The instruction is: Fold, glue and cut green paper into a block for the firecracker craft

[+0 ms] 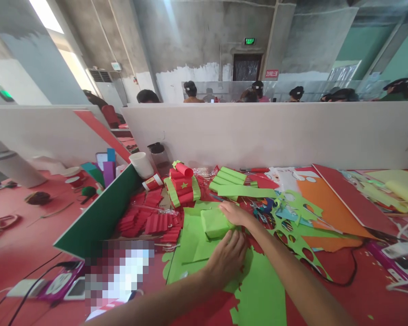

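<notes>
A small box wrapped in light green paper (216, 223) lies on larger green sheets (192, 246) in front of me. My left hand (228, 253) presses the box's near right end with its fingers bent and close together. On the far right side of the same box, my right hand (234, 213) grips with curled fingers; its fingertips are partly hidden. Just beyond stands a red and green paper model (183, 184) with a yellow star and a red paper tube on top. Rolled green paper tubes (228, 177) lie to its right.
Folded red paper pieces (158, 222) lie at left beside a leaning dark green board (98, 213). Green offcuts with round holes (297, 240), scissors (321, 222) and orange sheets (318, 199) spread at right. A white partition (275, 133) closes the table's back. A lit, blurred screen (125, 276) is near left.
</notes>
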The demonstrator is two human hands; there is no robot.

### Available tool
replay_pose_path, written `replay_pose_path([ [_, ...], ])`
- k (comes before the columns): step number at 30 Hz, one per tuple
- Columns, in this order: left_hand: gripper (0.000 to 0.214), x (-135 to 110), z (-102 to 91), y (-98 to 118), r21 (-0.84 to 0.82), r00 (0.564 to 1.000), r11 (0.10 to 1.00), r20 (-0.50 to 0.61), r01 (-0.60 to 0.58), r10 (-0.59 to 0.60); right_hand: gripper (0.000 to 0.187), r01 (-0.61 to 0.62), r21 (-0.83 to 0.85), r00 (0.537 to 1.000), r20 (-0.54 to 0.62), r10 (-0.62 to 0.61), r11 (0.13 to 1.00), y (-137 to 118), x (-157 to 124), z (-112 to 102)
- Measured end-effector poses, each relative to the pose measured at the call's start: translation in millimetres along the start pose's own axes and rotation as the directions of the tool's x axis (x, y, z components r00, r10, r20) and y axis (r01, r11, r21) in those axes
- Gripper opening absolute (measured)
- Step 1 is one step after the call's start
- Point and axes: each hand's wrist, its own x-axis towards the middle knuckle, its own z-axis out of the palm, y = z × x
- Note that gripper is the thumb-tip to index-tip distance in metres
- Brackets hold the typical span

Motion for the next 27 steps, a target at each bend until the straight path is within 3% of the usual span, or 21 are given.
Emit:
replay_pose_path([
  [7,0.04,11,10.9,24,0.015,0.989,0.989,0.005,0.149,-0.149,0.031,-0.007,-0.01,1.0,-0.001,0.007,1.0,2,0,0],
  [13,0.018,16,-15.6,-22,-0.01,0.999,1.0,0.032,-0.014,0.014,0.029,-0.023,-0.017,1.0,-0.014,0.023,1.0,5,1,4],
  [16,0.02,11,-20.2,-38,-0.049,0.989,0.992,-0.1,-0.116,0.111,0.029,-0.035,-0.022,0.999,-0.011,0.035,0.999,5,3,5],
  [20,0.017,4,-17.2,-40,-0.076,0.972,0.99,-0.21,-0.122,0.104,0.029,-0.052,-0.027,0.999,-0.002,0.052,0.998,5,4,5],
  [27,0.015,-5,-12.8,-41,-0.112,0.982,0.988,-0.166,-0.106,0.086,0.031,-0.034,-0.018,0.999,0.006,0.034,0.999,3,0,2],
])
